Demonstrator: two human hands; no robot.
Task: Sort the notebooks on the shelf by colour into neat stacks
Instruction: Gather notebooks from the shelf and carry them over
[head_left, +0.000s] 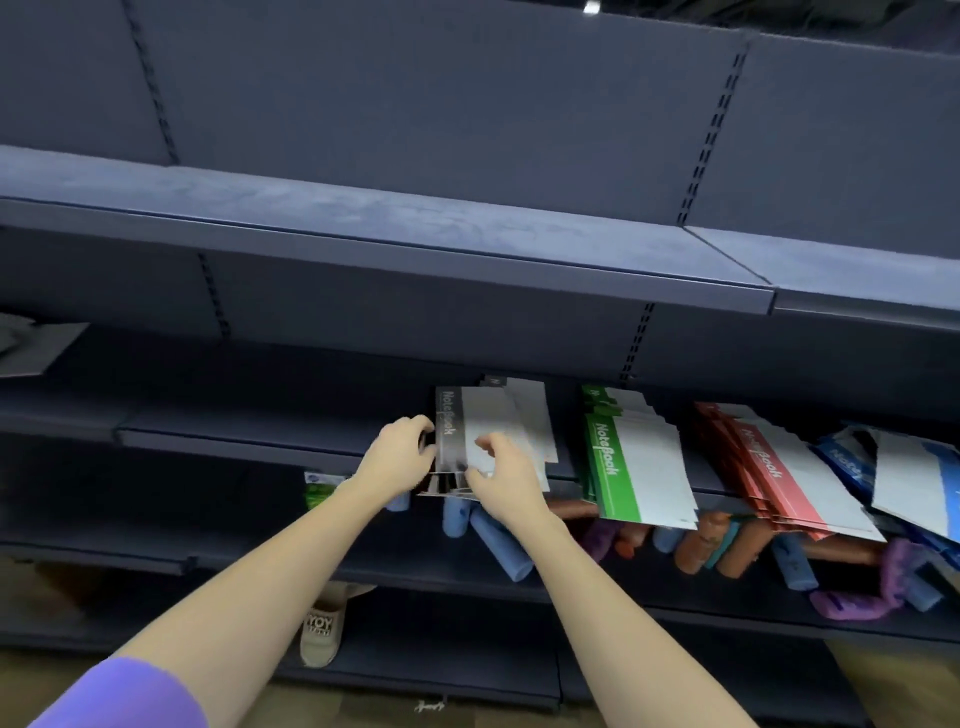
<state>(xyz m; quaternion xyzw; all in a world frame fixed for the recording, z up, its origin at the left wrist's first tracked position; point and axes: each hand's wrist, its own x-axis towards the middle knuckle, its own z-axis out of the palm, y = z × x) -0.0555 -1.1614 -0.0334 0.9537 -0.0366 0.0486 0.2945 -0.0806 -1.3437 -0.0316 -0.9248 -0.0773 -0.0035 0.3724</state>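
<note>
Both hands, left (397, 454) and right (501, 480), forward, fingers curled.

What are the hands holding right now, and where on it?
Both hold the grey notebooks: left hand on the spine edge at the left, right hand at the front edge.

Shelf (249, 441) dark navy. Notebook stacks: grey-spined (449, 431), green-spined (605, 467), red-spined (763, 462), blue-spined (844, 462), all with white covers. Sleeve (130, 696) purple.

Blue notebooks (914, 478) cut off right
</note>
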